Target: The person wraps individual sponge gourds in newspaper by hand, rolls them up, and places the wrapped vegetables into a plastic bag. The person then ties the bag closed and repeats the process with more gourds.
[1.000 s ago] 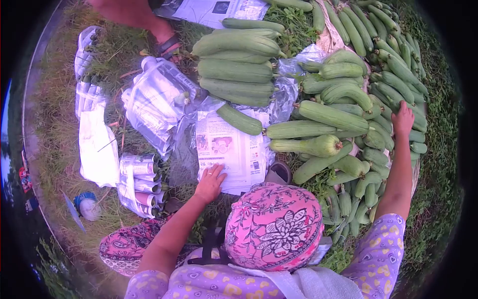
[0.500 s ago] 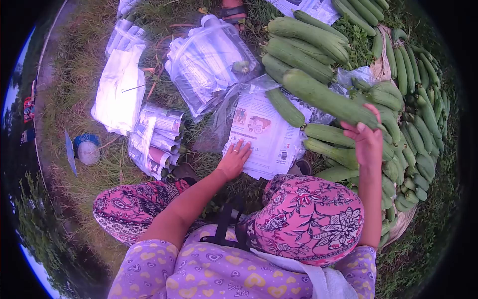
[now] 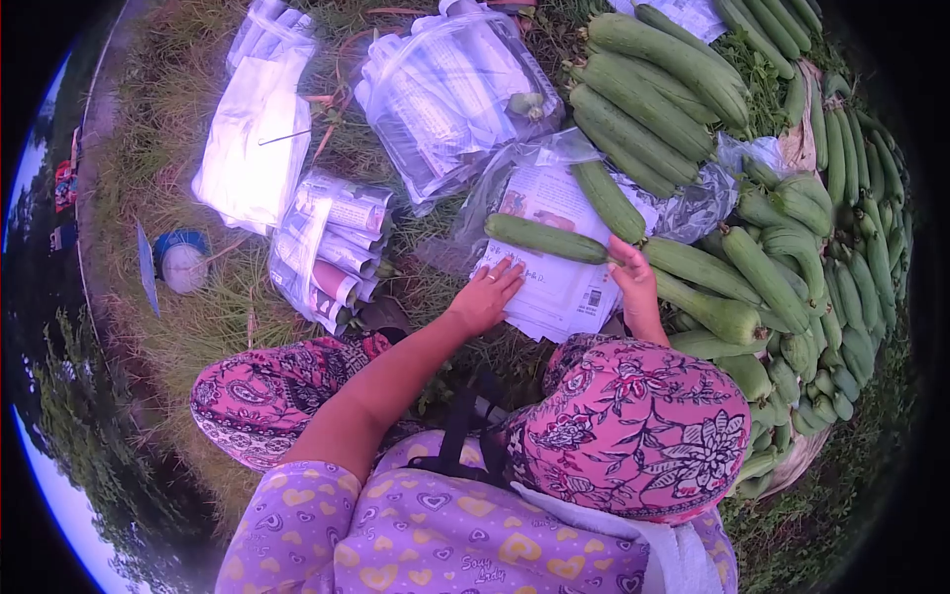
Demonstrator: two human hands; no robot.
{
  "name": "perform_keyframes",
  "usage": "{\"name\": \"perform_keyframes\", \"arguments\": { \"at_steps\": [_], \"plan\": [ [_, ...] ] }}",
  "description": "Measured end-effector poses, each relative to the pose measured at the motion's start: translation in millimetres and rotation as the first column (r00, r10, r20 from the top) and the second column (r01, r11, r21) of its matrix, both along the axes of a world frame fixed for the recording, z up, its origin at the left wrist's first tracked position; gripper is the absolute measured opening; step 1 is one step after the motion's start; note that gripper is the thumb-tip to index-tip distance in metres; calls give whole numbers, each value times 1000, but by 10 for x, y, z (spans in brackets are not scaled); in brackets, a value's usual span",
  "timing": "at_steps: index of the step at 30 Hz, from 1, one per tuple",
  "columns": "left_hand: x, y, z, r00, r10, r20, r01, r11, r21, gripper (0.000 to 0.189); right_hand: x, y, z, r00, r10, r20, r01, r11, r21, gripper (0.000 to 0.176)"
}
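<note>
A stack of printed newspaper sheets [image 3: 554, 292] lies in front of my knees. Flat on its lower left edge rests my left hand [image 3: 487, 297], fingers spread. My right hand [image 3: 631, 272] grips the right end of a green gourd [image 3: 544, 238], which lies across the sheets. Another gourd [image 3: 608, 198] slants over the upper right of the paper, close to my right fingers. Several larger gourds [image 3: 703, 272] lie just right of that hand.
Newspaper-wrapped bundles in clear plastic [image 3: 450, 94] lie beyond the sheets, with more rolls [image 3: 327, 243] at the left. A white bag [image 3: 252, 148] and a blue-and-white round object [image 3: 184, 262] are farther left. Large gourd piles [image 3: 861, 238] cover the right.
My right hand has moved left and down, bringing its gourd from above the pile onto the paper. My left hand stays on the sheets. The whole view has shifted slightly.
</note>
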State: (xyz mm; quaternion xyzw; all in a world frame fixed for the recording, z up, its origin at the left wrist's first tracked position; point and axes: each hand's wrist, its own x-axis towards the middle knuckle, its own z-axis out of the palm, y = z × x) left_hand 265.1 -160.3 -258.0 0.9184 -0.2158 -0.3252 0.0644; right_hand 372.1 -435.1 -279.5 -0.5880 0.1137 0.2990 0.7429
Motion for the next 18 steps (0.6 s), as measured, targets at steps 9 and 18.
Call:
{"name": "perform_keyframes", "arguments": {
  "at_steps": [9, 18],
  "plan": [
    [-70, 51, -176, 994, 90, 58, -78, 980, -183, 67, -532, 415, 242, 232, 855, 464, -312, 517, -797, 54],
    [-70, 4, -439, 981, 151, 126, -127, 975, -180, 28, -613, 370, -166, 175, 949, 261, -309, 305, -901, 35]
  ]
}}
